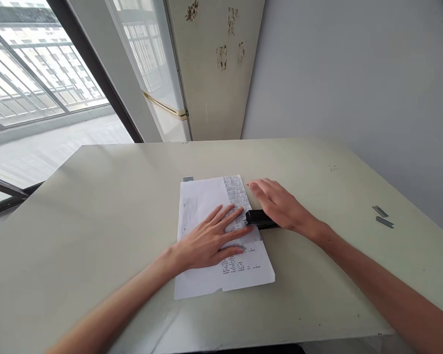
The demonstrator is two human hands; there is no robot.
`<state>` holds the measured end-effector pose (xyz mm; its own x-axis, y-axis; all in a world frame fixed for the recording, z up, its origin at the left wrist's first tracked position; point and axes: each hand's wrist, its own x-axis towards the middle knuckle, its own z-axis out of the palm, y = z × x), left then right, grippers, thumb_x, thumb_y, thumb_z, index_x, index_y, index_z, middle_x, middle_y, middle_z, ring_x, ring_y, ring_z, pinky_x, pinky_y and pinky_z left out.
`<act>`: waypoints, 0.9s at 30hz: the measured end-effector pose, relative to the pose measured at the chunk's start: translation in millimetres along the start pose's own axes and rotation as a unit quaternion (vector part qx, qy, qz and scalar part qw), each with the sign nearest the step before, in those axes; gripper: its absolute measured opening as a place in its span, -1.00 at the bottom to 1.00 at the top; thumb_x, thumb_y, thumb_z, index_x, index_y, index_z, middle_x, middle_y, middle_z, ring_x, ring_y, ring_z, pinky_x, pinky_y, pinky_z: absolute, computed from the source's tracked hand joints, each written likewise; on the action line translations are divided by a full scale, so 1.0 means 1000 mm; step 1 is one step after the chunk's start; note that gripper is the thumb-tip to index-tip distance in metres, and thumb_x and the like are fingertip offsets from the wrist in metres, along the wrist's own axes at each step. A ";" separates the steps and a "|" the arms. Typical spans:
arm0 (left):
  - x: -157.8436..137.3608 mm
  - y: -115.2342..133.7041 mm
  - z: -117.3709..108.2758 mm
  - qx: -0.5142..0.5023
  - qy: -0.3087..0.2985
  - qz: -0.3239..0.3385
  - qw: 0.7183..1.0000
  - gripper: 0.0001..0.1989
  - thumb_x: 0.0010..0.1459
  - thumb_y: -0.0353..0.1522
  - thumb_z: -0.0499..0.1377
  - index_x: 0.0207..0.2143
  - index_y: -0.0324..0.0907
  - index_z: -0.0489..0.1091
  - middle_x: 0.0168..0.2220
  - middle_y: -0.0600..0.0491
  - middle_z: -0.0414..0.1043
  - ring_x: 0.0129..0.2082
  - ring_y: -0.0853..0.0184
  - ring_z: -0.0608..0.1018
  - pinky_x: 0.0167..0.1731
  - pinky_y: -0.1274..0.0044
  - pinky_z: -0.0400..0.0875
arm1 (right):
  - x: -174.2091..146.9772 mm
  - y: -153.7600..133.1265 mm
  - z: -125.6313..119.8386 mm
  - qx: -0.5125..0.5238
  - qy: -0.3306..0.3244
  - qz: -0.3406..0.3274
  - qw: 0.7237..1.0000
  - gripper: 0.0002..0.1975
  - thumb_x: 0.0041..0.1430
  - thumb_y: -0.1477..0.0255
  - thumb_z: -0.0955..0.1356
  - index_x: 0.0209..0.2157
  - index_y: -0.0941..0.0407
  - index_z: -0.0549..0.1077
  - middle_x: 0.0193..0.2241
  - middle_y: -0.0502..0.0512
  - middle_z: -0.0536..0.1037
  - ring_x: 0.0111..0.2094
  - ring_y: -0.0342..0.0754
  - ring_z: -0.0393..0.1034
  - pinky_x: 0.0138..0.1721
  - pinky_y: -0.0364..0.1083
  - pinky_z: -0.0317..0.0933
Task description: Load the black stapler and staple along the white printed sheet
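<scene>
Printed paper sheets point(203, 196) lie on the white table. Spread flat over them is my left hand point(210, 238), its fingers apart and pointing to the right. A black stapler point(256, 217) sits at the right edge of the paper, its front end over the printed part. My right hand point(276, 204) rests on top of the stapler with its fingers stretched out, not wrapped round it. The rear of the stapler is hidden under that palm.
The white table point(114, 211) reaches back to a wall and a cream door panel point(221, 98) with worn patches. Two grey tape strips point(382, 216) are at the right, and another grey strip point(188, 179) touches the paper's top edge. A window stands at left.
</scene>
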<state>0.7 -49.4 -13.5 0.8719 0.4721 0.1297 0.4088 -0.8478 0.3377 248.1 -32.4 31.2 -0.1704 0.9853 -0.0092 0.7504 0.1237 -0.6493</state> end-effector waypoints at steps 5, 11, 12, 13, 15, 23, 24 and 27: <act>-0.001 0.000 0.007 0.001 0.011 0.010 1.000 -0.48 0.51 -0.09 0.05 0.43 0.07 0.23 0.56 0.00 -0.20 0.54 -0.04 -0.10 0.46 0.00 -0.12 | 0.010 -0.016 0.016 -0.041 -0.028 0.024 0.998 -0.33 0.45 -0.14 0.01 0.11 -0.04 0.49 0.22 0.18 0.52 0.31 0.28 0.27 0.30 0.30 0.15; -0.001 -0.002 0.012 -0.014 0.027 0.027 0.999 -0.51 0.51 -0.13 0.07 0.40 0.03 0.30 0.56 -0.04 -0.19 0.54 -0.06 -0.11 0.47 0.01 -0.14 | 0.005 -0.023 0.025 -0.046 -0.060 0.037 0.996 -0.28 0.43 -0.18 0.03 0.24 -0.03 0.41 0.36 0.16 0.38 0.40 0.27 0.17 0.37 0.30 0.08; -0.001 -0.002 0.012 -0.019 0.032 0.031 0.999 -0.52 0.51 -0.14 0.07 0.39 0.02 0.31 0.56 -0.03 -0.17 0.54 -0.05 -0.10 0.47 0.01 -0.14 | 0.004 -0.023 0.026 -0.045 -0.062 0.037 0.996 -0.28 0.43 -0.18 0.03 0.25 -0.04 0.41 0.36 0.15 0.38 0.40 0.27 0.17 0.37 0.30 0.09; -0.002 -0.003 0.013 -0.024 0.037 0.035 0.998 -0.53 0.50 -0.14 0.08 0.38 0.03 0.32 0.56 -0.02 -0.17 0.54 -0.05 -0.09 0.47 0.01 -0.13 | 0.003 -0.023 0.027 -0.044 -0.062 0.036 0.996 -0.29 0.43 -0.18 0.03 0.26 -0.06 0.40 0.36 0.13 0.39 0.40 0.27 0.18 0.36 0.30 0.10; -0.002 -0.003 0.014 -0.031 0.046 0.042 0.998 -0.53 0.50 -0.14 0.09 0.39 0.05 0.32 0.56 0.00 -0.17 0.54 -0.05 -0.08 0.47 0.01 -0.13 | 0.002 -0.023 0.029 -0.048 -0.060 0.036 0.996 -0.31 0.43 -0.17 0.03 0.26 -0.10 0.40 0.35 0.10 0.39 0.40 0.28 0.19 0.35 0.32 0.11; 0.000 -0.003 0.017 -0.016 0.059 0.047 0.997 -0.52 0.50 -0.13 0.07 0.37 -0.02 0.35 0.53 -0.13 -0.03 0.55 0.03 -0.09 0.48 0.08 -0.14 | 0.002 -0.020 0.038 -0.085 -0.037 0.020 0.995 -0.41 0.46 -0.10 0.08 0.24 -0.14 0.43 0.32 0.08 0.44 0.36 0.32 0.25 0.33 0.34 0.15; 0.001 -0.003 0.017 -0.014 0.058 0.046 0.997 -0.52 0.50 -0.14 0.07 0.37 -0.02 0.35 0.52 -0.13 -0.02 0.55 0.03 -0.08 0.48 0.08 -0.14 | 0.002 -0.020 0.038 -0.088 -0.041 0.024 0.995 -0.42 0.46 -0.09 0.08 0.24 -0.15 0.43 0.32 0.08 0.44 0.36 0.32 0.25 0.33 0.35 0.15; 0.002 -0.003 0.018 -0.016 0.064 0.045 0.997 -0.53 0.50 -0.14 0.07 0.37 0.03 0.34 0.52 -0.08 0.03 0.55 0.05 -0.07 0.48 0.07 -0.11 | 0.001 -0.020 0.039 -0.102 -0.050 0.034 0.993 -0.44 0.48 -0.06 0.09 0.25 -0.15 0.42 0.34 0.06 0.41 0.38 0.32 0.22 0.34 0.37 0.13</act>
<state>5.7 -50.4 -31.3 0.8622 0.4239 0.2775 0.3207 -0.8807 0.3487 207.6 -38.6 14.6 -0.1704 0.9768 -0.1300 0.8743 0.0891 -0.4772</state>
